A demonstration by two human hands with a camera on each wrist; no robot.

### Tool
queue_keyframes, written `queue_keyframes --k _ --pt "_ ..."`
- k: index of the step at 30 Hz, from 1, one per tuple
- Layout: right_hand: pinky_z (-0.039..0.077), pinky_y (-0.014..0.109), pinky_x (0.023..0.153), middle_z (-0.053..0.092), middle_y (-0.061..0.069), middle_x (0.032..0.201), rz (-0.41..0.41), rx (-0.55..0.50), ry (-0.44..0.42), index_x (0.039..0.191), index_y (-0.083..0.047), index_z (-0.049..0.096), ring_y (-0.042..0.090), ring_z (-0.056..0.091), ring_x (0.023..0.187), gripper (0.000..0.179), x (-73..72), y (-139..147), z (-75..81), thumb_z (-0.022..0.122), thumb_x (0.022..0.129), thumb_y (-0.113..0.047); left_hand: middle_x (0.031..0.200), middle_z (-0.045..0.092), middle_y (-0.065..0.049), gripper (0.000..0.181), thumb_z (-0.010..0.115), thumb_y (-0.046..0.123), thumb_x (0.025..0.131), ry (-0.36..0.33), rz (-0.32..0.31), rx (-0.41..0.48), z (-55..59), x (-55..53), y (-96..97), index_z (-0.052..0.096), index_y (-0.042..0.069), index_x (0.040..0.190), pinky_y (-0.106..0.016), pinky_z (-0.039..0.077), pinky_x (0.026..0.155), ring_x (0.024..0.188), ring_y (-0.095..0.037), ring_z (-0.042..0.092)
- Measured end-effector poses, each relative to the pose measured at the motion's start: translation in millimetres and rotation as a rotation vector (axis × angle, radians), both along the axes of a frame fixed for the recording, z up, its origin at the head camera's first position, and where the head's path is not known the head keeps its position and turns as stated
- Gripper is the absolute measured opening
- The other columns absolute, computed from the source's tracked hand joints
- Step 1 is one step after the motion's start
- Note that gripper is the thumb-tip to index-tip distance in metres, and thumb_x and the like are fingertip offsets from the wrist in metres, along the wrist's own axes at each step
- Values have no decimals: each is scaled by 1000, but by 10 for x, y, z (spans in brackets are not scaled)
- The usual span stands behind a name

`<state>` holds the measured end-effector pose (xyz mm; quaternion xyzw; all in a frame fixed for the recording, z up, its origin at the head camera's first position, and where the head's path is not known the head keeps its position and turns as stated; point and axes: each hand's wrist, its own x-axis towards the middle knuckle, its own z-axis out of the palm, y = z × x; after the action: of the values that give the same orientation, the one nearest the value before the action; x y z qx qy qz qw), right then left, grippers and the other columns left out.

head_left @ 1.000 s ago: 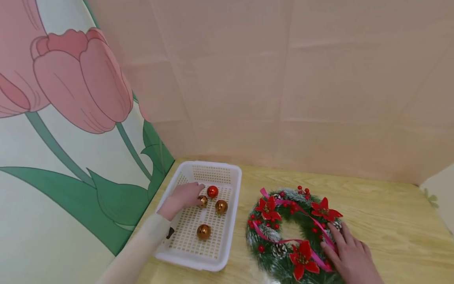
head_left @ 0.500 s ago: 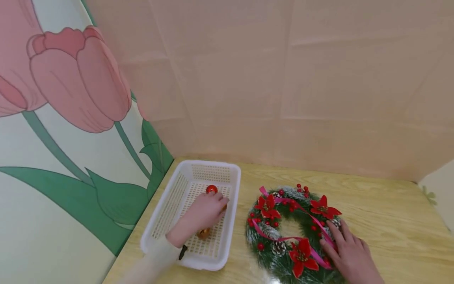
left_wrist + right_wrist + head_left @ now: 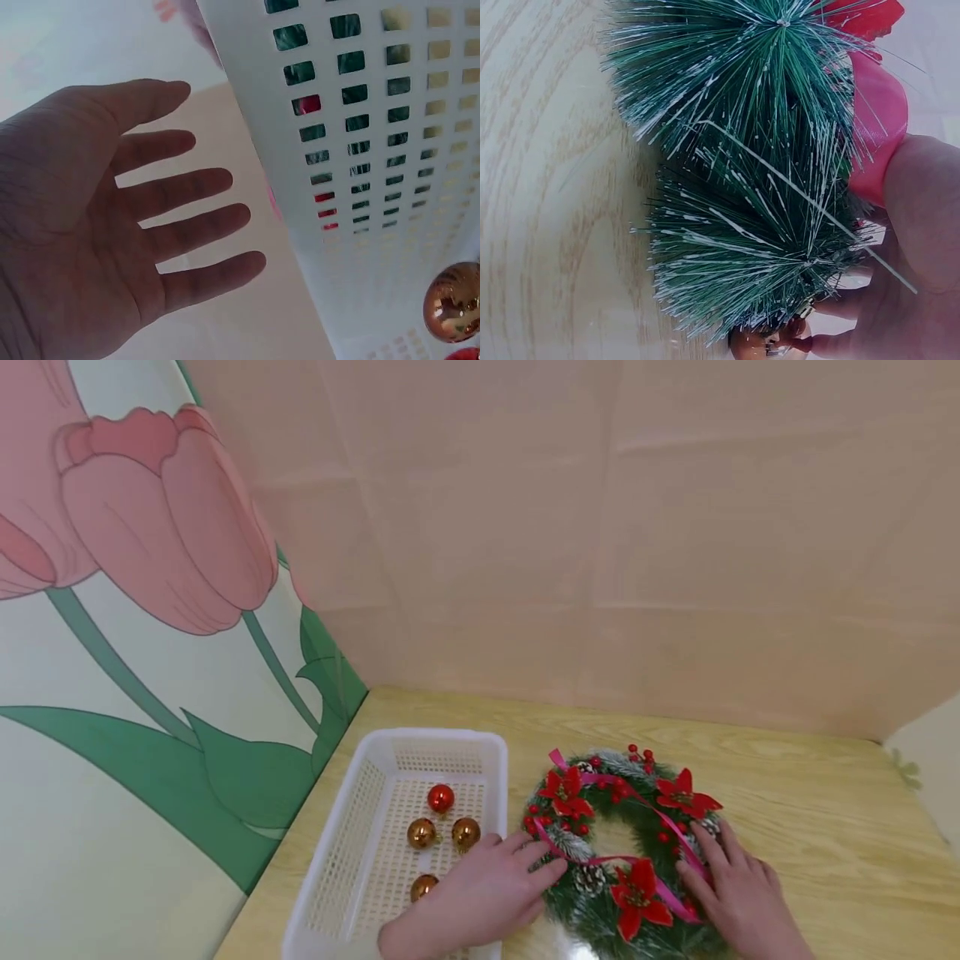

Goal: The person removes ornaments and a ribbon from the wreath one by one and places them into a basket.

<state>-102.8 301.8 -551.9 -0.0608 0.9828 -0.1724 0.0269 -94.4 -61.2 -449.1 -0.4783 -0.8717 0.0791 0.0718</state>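
A green wreath (image 3: 558, 906) with red flowers, berries, pinecones and a pink ribbon lies flat on the table. Over its left side reaches my left hand (image 3: 487, 889), fingers at the edge near the ribbon. The left wrist view shows that hand (image 3: 82, 217) with spread fingers and a bare palm, beside the white basket's wall (image 3: 277, 142). My right hand (image 3: 742, 893) rests on the wreath's right side, thumb by the ribbon (image 3: 877, 120). A shiny copper-coloured ball (image 3: 754, 346) shows near those fingertips in the right wrist view.
The white slotted basket (image 3: 337, 835) stands left of the wreath. Inside lie a red ball (image 3: 441, 798) and several copper-gold balls (image 3: 422, 833); my left forearm covers its near right corner. A tulip-painted wall (image 3: 172, 518) borders the table's left side.
My left hand has left the balls in the basket and moved right to the wreath's edge. The basket has slid toward me, balls still inside. My right hand stays on the wreath.
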Motion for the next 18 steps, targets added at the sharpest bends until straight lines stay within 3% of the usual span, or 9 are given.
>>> queue_keyframes --k 4,8,10,15,18 --pt "32 82 88 24 47 149 -3 4 9 150 6 41 69 40 122 75 8 3 7 49 105 -54 147 54 7 55 52 60 101 -79 14 -110 -33 106 63 52 34 150 -38 53 93 132 -18 52" --pt "31 82 89 24 47 150 -1 -5 6 150 6 40 69 40 122 76 16 -5 11 49 105 -54 150 51 10 62 53 74 93 -107 7 -206 -120 169 20 57 39 144 -48 46 104 139 -19 46" --pt "31 82 89 24 47 150 -4 -6 1 150 6 40 69 39 122 76 13 -7 12 49 105 -54 150 51 9 63 59 74 88 -111 7 -231 -156 188 -26 60 40 140 -52 45 106 141 -20 44" --pt "30 83 89 23 47 150 -8 -4 -13 151 7 39 70 38 123 78 1 -13 21 48 105 -56 153 49 3 56 80 54 81 -167 52 -250 -206 162 -145 67 36 132 -51 48 102 145 -20 40" --pt "30 83 90 22 48 150 -9 -2 -21 151 7 39 70 38 123 78 0 -12 24 47 105 -56 156 47 0 52 81 41 81 -173 82 -262 -241 83 -203 69 31 130 -50 48 104 146 -18 39"
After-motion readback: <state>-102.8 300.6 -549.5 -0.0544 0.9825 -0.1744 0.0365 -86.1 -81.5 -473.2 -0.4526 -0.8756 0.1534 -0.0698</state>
